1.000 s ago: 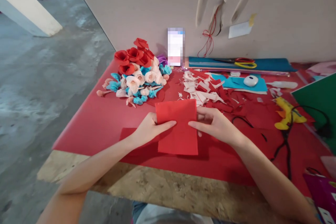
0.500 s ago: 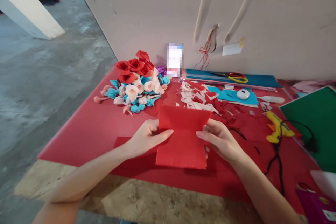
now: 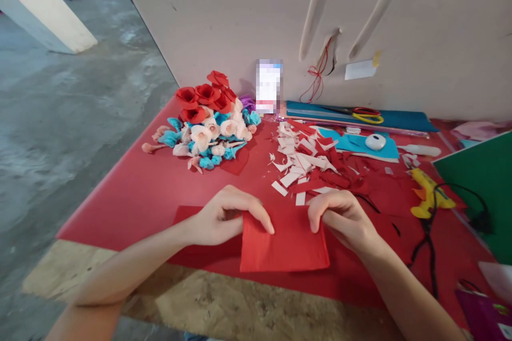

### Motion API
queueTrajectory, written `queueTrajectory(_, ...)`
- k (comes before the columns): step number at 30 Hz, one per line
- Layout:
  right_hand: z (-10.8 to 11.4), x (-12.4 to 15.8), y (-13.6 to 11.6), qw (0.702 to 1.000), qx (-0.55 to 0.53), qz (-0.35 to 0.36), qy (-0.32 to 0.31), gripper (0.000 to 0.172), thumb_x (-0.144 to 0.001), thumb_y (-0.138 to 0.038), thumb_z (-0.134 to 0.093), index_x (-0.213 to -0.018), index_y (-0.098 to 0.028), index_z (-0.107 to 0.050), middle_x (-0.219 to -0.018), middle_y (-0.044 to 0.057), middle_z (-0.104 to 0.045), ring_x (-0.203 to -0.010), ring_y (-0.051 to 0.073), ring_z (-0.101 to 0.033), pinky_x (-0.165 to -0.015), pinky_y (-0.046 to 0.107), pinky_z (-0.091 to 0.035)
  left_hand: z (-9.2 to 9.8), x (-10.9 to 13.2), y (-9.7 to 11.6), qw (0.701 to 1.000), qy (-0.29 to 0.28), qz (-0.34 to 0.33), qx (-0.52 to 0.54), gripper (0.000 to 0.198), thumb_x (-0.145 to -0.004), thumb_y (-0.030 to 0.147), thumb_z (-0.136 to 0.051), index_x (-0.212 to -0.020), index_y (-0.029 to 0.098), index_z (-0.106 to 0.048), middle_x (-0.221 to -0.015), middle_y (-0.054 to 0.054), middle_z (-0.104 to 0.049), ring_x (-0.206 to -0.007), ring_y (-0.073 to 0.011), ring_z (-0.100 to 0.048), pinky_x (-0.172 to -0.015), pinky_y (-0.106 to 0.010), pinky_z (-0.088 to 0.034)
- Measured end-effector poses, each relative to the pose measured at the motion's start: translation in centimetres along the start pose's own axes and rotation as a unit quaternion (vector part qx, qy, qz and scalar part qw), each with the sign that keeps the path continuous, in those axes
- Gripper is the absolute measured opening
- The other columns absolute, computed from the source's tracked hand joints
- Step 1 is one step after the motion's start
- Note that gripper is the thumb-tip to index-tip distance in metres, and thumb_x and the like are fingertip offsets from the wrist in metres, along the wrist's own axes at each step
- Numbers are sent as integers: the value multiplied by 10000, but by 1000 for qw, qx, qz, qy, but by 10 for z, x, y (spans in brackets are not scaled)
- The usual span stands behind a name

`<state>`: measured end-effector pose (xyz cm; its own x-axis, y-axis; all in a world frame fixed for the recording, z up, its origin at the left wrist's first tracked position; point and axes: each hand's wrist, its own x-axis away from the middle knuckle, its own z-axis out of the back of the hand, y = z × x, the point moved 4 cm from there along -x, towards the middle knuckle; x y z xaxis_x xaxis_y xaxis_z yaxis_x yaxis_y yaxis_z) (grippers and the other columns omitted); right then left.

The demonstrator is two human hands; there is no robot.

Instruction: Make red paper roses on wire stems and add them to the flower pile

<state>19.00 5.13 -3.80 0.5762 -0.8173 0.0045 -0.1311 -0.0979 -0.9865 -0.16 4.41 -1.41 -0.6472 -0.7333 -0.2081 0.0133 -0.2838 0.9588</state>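
Note:
A folded piece of red paper hangs between my two hands above the red table covering. Its left upper part is pinched by my left hand, with a finger lying over the front. My right hand grips the right upper corner, fingers bent over the edge. Behind the paper lie white and red scraps. More red paper lies flat under my left forearm.
Red, white and blue paper flowers are heaped at the back left. A lit phone leans on the wall. Scissors, a white oval object, a yellow glue gun with black cable and a green board are rightward.
The red paper has been folded over, so it looks shorter and sits lower. Both hands have curled their fingers over its top edge. More scraps show behind it.

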Motion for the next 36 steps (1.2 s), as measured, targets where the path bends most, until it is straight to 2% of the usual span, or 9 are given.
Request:
queueTrajectory(4, 1, 2, -13, 988, 119, 86, -49, 253, -787, -96, -446, -660, -196, -641, -610, 8, -629, -501, 115, -547, -517, 239, -451, -1, 1, -3, 995, -41, -55, -73, 261, -819, 146, -441, -845, 181, -699, -759, -84, -728, -629, -149, -670, -621, -214, -508)
queueTrajectory(8, 1, 5, -28, 935, 280, 177, -126, 297, -822, -68, -382, -707, -211, -617, -631, 5, -636, -587, 124, -576, -629, 250, -458, -3, 2, -6, 982, -119, -99, -105, 298, -795, 149, -435, -970, 201, -671, -762, -86, -718, -653, -164, -667, -626, -229, -504)
queueTrajectory(12, 2, 6, -33, 900, 353, 135, -215, 318, -910, -164, -317, -905, -207, -632, -891, 50, -685, -892, 159, -621, -825, 267, -456, -6, 1, -5, 967, -199, -91, -132, 338, -789, 245, -441, -1049, 155, -638, -831, -135, -704, -758, -222, -666, -695, -286, -506)
queueTrajectory(15, -3, 5, -29, 890, 365, 105, -253, 307, -939, -234, -343, -972, -199, -647, -1046, 67, -660, -1009, 155, -592, -889, 250, -430, -11, 0, -6, 967, -213, -82, -113, 365, -820, 366, -457, -1035, 134, -641, -895, -149, -708, -784, -229, -666, -734, -293, -501)
queueTrajectory(19, -19, 0, -11, 892, 331, 77, -296, 241, -900, -300, -484, -954, -166, -677, -949, 79, -661, -910, 155, -600, -842, 250, -443, -24, -2, -13, 970, -213, -18, -118, 289, -848, 336, -497, -972, 139, -668, -912, -111, -721, -787, -188, -669, -754, -249, -490)
queueTrajectory(23, -28, -4, 0, 912, 237, 65, -330, 307, -930, -244, -409, -851, -123, -680, -766, 67, -640, -685, 124, -559, -687, 240, -445, -33, -2, -13, 974, -212, 18, -74, 211, -837, 230, -530, -923, 124, -691, -838, -91, -732, -697, -135, -665, -686, -187, -481)
queueTrajectory(30, -2, 15, -15, 923, 218, 21, -317, 355, -930, -213, -409, -666, -146, -635, -596, 34, -582, -565, 102, -513, -591, 219, -409, -24, 2, -2, 986, -168, 1, -17, 229, -842, 161, -485, -803, 108, -704, -734, -105, -725, -599, -116, -640, -605, -175, -465)
queueTrajectory(34, 13, 19, -17, 951, 290, 20, -105, 182, -850, -335, -579, -847, -163, -639, -793, 43, -651, -721, 124, -571, -695, 219, -439, -20, 10, -1, 986, -146, -26, -77, 195, -832, 109, -499, -836, 107, -695, -758, -93, -729, -645, -113, -658, -648, -157, -473)
queueTrajectory(36, 6, 21, -7, 944, 326, -17, -57, 296, -776, -385, -661, -990, -184, -622, -920, 41, -665, -761, 134, -582, -704, 218, -446, -20, 14, -1, 985, -126, -35, -109, 188, -835, 109, -503, -855, 106, -689, -775, -85, -729, -659, -109, -659, -653, -148, -472)
